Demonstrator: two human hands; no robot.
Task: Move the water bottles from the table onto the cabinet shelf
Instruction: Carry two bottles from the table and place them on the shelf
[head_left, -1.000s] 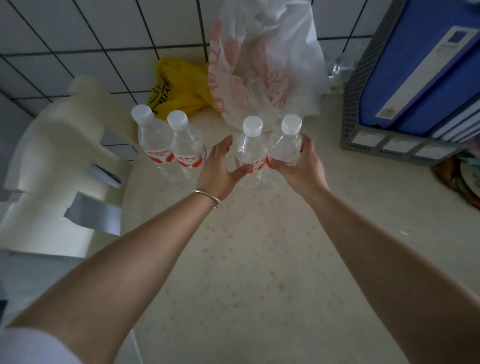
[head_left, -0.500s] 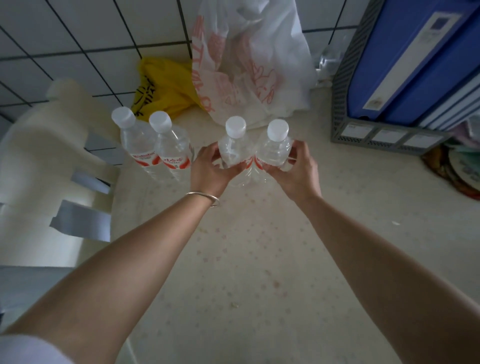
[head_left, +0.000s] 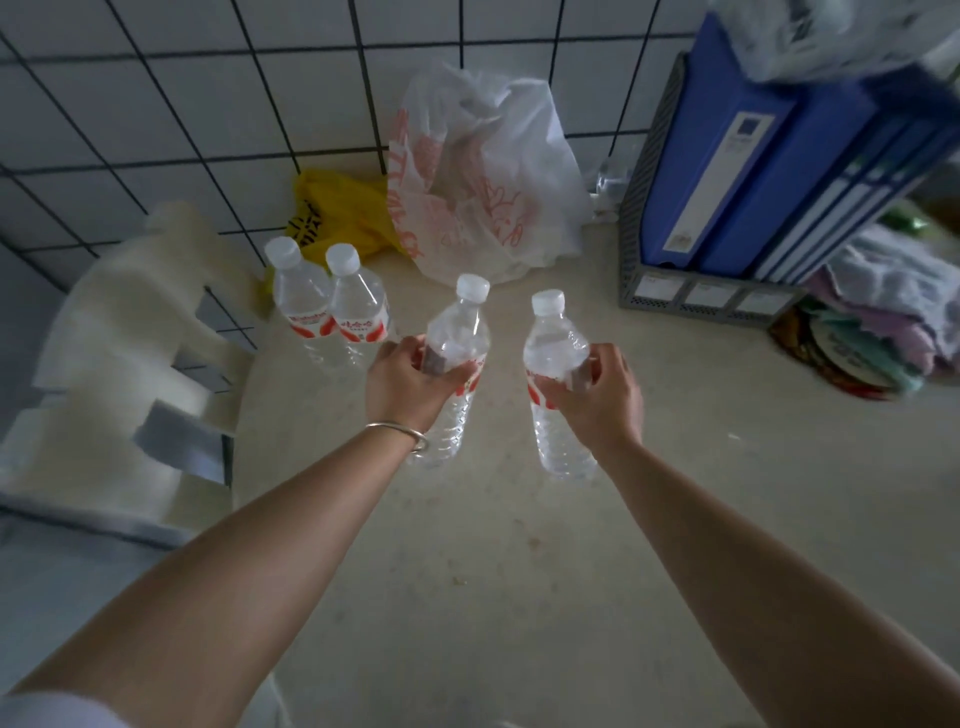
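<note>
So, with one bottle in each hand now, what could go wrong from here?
The left hand grips its bottle around the middle, tilted; it might slip. The right hand could swing its bottle into the file rack. The two standing bottles could be knocked over.

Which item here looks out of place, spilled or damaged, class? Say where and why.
Nothing stands out. All four bottles are capped, with no spill visible on the table. The left hand holds one bottle, the right hand another bottle; two bottles stand upright near the wall.
</note>
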